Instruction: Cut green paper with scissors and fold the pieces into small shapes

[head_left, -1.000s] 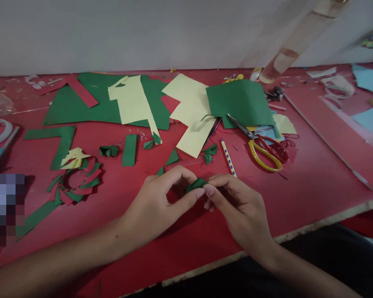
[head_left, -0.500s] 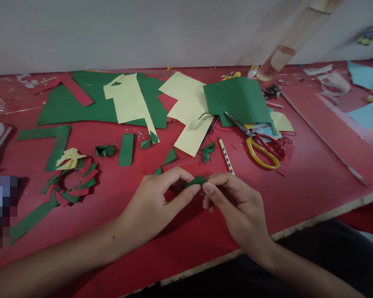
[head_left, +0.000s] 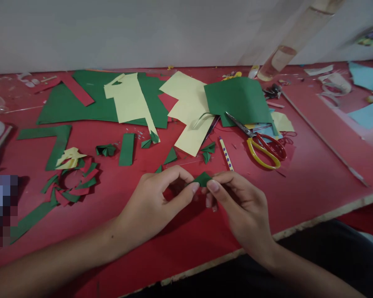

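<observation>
Between the left hand point(head_left: 155, 192) and right hand point(head_left: 245, 203), thumbs and fingers pinch a green paper triangle point(head_left: 202, 179), apparently partway folded; at its nine o'clock a red-and-green paper ring point(head_left: 72, 195) looks assembled, at ten a green paper strip point(head_left: 127, 149) seems unfolded.

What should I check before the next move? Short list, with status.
1. Left hand has the folded green piece: ok, pinched at its left end.
2. Right hand has it too: ok, pinched at its right end.
3. Creases sharp, layers lined up: cannot tell, the piece is small and partly covered.
4. Scissors clear of both hands: ok, lying on the table beyond the right hand, apart from it.
5. Spotted pen well clear: not ok, its near end lies right by the right hand; contact cannot be told.
</observation>
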{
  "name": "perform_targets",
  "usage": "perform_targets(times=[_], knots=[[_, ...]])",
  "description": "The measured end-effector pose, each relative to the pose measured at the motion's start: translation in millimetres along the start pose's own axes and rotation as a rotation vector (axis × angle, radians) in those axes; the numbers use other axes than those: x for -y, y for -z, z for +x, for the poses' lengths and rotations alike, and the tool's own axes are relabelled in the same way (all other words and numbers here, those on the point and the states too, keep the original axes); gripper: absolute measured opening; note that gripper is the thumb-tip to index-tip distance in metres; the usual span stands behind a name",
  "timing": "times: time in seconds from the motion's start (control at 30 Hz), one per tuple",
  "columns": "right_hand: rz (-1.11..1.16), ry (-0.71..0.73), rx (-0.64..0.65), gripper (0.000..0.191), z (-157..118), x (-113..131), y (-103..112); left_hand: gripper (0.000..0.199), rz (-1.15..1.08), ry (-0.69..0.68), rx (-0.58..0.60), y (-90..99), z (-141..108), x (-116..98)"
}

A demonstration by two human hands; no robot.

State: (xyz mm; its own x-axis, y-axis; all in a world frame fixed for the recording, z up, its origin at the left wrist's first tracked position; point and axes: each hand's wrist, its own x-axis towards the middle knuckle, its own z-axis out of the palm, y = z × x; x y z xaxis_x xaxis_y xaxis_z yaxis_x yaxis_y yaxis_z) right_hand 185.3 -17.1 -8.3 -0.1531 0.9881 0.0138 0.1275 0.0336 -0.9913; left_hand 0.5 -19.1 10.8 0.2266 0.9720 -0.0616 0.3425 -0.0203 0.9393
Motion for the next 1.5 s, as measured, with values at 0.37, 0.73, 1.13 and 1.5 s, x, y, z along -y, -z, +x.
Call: perform_targets(times=[0.37, 0.73, 1.13, 1.5], knots=[[0.082, -0.050, -0.026, 0.017, 2.3, -2.5, 3.1, 0.016, -0.006, 0.008, 0.003, 3.7, 1.7, 0.1], [0.299, -0.133, -0.053, 0.020, 10.0, -5.5, 3.8, 0.008, -0.102, 0.022, 0.016, 3.1, 3.7, 1.0], [0.155, -0.157, 0.009, 0.022, 5.4, 0.9, -7.7, 0.015, 0.037, -0.008, -0.005, -0.4, 1.3, 0.3], [0.200, -0.077, -0.022, 0.016, 3.3, -5.9, -6.1, 0.013, 0.070, -0.106, -0.109, 1.5, -0.4, -1.4]])
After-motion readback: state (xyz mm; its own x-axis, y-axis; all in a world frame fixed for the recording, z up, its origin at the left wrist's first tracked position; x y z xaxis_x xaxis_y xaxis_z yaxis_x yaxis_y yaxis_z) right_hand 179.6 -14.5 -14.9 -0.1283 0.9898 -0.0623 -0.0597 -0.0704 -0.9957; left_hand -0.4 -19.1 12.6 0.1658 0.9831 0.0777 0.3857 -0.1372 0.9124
